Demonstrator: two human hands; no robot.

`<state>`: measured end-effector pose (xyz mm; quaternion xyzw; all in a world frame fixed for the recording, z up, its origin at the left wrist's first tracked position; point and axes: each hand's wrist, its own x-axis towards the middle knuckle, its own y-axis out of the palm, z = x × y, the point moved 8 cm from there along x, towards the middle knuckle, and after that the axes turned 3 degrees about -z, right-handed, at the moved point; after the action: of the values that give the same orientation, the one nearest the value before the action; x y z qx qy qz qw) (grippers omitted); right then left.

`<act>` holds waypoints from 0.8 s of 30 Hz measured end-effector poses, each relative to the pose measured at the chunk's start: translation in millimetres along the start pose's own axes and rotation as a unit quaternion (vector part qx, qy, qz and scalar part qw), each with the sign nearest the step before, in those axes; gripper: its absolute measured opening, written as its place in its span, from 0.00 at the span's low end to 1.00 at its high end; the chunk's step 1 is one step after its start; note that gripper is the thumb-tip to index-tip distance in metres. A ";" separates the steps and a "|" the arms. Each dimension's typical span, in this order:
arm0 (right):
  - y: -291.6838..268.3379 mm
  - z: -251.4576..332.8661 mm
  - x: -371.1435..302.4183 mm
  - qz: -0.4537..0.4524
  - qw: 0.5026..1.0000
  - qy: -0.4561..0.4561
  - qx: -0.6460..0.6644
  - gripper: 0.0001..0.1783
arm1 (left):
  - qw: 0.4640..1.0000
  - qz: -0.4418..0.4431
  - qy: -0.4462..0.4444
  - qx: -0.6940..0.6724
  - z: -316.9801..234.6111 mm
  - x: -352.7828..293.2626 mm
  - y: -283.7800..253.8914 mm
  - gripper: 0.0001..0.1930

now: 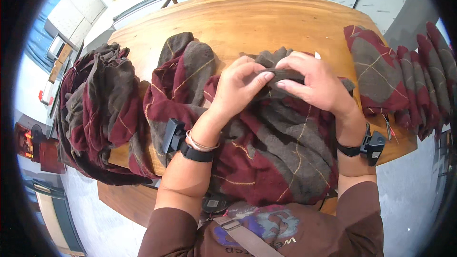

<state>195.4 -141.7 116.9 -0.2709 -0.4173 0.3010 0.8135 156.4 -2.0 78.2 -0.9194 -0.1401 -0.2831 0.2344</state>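
A knitted argyle garment [278, 147] in dark red and grey-brown with thin yellow lines lies across the near edge of the table and hangs toward my lap. My left hand [241, 83] pinches a grey-brown edge of it between thumb and fingers. Close by on the right, my right hand [309, 78] is closed on the same edge, its thumb and fingers bent round the cloth. The strip between both hands looks folded or rolled. A small white pointed thing [317, 55] shows at my right knuckles; I cannot tell what it is.
On the wooden table [266, 19], a big loose heap of like knitwear [102, 100] lies at the left. Another crumpled piece [183, 76] sits beside it. Folded pieces [381, 69] line the right side, with a small thin tool [390, 128] by their near edge.
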 end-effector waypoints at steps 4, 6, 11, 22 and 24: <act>9.0 -4.9 0.6 0.036 0.998 0.040 0.009 0.10 | 1.000 0.004 0.014 -0.024 -8.0 -1.0 -1.6 0.07; 1.4 -10.0 1.4 0.036 0.998 0.055 0.022 0.09 | 0.999 -0.001 -0.020 -0.043 0.8 0.3 -4.1 0.06; 3.3 -17.2 0.4 0.055 0.991 0.103 0.061 0.05 | 0.981 -0.002 -0.097 -0.168 17.4 -2.6 0.2 0.08; 2.5 -18.8 -0.6 -0.082 0.989 0.069 0.099 0.10 | 0.981 -0.011 -0.115 -0.154 20.8 -6.0 1.3 0.07; 3.3 -18.3 -0.6 -0.079 0.993 0.063 0.067 0.10 | 0.982 -0.026 -0.124 -0.144 22.5 -6.8 -2.1 0.06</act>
<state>209.7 -143.4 105.1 -0.2006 -0.3638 0.2455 0.8759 160.4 10.5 58.6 -0.9675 -0.1498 -0.1902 0.0734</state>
